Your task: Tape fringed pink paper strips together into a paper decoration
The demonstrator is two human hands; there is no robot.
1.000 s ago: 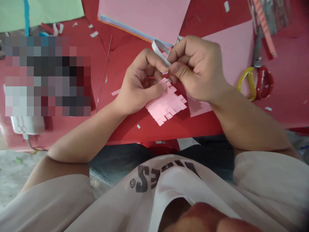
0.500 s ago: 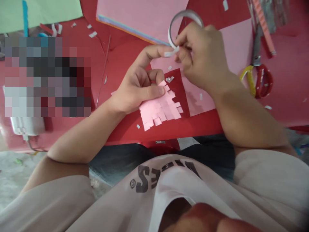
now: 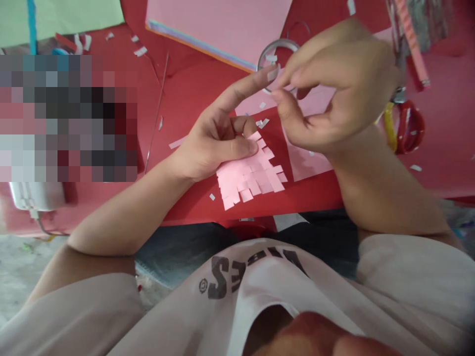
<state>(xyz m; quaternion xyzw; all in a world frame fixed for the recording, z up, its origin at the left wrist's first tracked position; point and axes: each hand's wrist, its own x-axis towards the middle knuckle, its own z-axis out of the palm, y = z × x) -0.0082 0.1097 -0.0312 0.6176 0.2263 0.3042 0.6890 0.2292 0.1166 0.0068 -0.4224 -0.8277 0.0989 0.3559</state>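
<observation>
Concrete floor (image 3: 18, 272) below | left hand (image 3: 213, 148) pins slitted pink paper weave (image 3: 248, 178) to red table cover (image 3: 311, 195) under its thumb | right hand (image 3: 334, 89) pinches narrow on curled white paper strip (image 3: 277, 52) — yellow-and-red scissors (image 3: 403, 128) just beyond | pink card sheet (image 3: 218, 29), green sheet (image 3: 55, 15) farthest

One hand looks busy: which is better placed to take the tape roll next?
Probably the right hand: it's beside the tape roll, while the left hand pins the woven pink paper strips.
</observation>
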